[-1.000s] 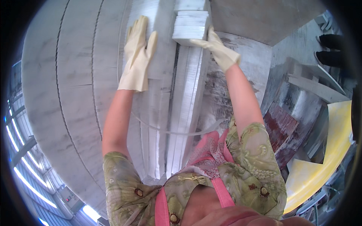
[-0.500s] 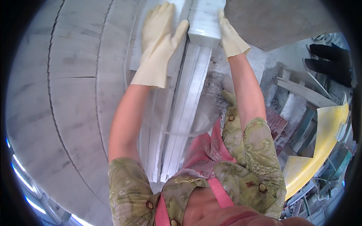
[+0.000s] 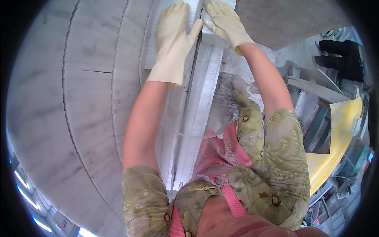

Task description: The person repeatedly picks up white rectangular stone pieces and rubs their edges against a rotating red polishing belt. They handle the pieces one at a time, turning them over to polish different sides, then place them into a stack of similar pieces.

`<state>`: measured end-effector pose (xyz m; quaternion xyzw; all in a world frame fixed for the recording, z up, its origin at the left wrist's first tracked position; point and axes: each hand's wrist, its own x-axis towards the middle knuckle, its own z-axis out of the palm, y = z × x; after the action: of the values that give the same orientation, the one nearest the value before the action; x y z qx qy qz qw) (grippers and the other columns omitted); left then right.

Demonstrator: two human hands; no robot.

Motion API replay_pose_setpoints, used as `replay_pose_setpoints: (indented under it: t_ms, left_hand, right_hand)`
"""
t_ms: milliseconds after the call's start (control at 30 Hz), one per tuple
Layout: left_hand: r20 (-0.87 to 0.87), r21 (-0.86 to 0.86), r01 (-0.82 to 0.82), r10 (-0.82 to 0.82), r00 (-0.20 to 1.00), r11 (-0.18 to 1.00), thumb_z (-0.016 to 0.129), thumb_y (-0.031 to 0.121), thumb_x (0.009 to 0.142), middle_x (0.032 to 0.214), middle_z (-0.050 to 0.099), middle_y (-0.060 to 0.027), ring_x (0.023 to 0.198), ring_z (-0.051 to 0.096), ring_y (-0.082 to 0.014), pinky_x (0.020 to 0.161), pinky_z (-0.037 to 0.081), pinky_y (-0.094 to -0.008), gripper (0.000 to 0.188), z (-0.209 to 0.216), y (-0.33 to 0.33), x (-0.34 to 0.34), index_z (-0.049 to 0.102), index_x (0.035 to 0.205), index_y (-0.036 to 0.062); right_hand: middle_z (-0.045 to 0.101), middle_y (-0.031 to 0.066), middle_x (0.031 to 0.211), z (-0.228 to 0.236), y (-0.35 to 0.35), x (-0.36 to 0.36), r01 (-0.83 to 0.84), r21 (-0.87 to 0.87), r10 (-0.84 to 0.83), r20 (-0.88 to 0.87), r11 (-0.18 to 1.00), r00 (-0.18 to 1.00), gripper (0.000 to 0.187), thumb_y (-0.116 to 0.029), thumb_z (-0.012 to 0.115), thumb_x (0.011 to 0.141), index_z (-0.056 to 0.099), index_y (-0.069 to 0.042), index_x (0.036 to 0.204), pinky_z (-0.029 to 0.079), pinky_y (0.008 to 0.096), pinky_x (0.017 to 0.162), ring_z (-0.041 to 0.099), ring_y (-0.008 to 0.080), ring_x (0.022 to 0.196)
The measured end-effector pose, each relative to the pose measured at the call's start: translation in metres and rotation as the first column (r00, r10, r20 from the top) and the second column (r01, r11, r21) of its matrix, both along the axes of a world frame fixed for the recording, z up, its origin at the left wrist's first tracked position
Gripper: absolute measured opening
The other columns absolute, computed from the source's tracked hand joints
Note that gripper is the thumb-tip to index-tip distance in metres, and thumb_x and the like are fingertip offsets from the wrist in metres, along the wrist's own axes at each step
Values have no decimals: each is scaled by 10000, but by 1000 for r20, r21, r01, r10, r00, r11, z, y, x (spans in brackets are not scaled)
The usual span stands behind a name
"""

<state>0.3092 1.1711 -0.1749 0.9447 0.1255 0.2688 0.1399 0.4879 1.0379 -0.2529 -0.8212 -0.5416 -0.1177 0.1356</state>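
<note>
Both hands wear cream rubber gloves. At the top of the view my left hand (image 3: 173,37) lies flat on a ridged white slab (image 3: 151,47), its thumb stretched toward the right. Close beside it, my right hand (image 3: 227,21) rests with straight fingers on top of a smooth white block (image 3: 214,38). A narrow dark gap parts the slab from the block. Below the block, a long pale rail (image 3: 202,85) runs down toward my body. What lies under my palms is hidden.
Large grey-white stone panels (image 3: 90,98) with jagged seams spread along the left. A grey-brown board (image 3: 284,19) stands at the upper right. Further right are stacked offcuts (image 3: 316,89), a yellow sheet (image 3: 343,122) and another person's dark-clad legs (image 3: 341,59).
My right hand has moved from the block's right side up onto its top, nearer my left hand. My left hand stays flat on the slab. The view has shifted slightly.
</note>
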Motion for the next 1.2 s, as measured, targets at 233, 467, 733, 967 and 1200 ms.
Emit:
replay_pose_setpoints:
  t_ms: [233,467,733,967,1200]
  left_hand:
    - [37,4,-4,4,999,1000,754,335,876,1368,605,-250,1332,529,-395,1166,378,-472,621,7,-5,0,597,1337,-51]
    - [70,40,35,-38,997,999,747,343,864,1259,653,-188,1206,577,-376,1032,460,-449,491,29,-7,6,649,1182,-18]
    - [7,-73,12,-12,1000,997,737,311,896,1339,638,-206,1285,566,-374,1103,435,-446,495,10,-2,3,644,1264,-6]
    - [84,-179,-30,46,995,983,781,222,871,1329,636,-212,1264,580,-378,1119,434,-451,507,-10,4,4,627,1291,-18]
    - [137,-27,-11,15,991,1000,794,232,863,1308,650,-204,1246,594,-369,1098,450,-450,494,-6,4,5,642,1270,-3]
  right_hand:
    - [518,205,1484,26,-5,-15,-3,51,7,-86,999,996,607,-368,529,989,482,1,1468,324,450,1191,454,340,1407]
    - [505,172,1501,59,15,-20,51,-411,-48,16,910,999,570,-358,503,1012,474,-18,1469,358,464,1149,452,327,1398]
    - [453,299,1505,43,-8,-11,-97,-147,83,-96,984,992,655,-236,602,900,447,31,1478,361,540,1160,448,451,1399]
    - [507,150,1536,6,-54,-77,711,66,72,-997,700,22,767,-596,246,1078,455,0,1513,333,338,1159,482,252,1390]
    - [430,157,1589,16,-52,-64,597,-48,-67,-998,801,9,668,-500,294,1100,344,-35,1577,284,366,1201,388,278,1467]
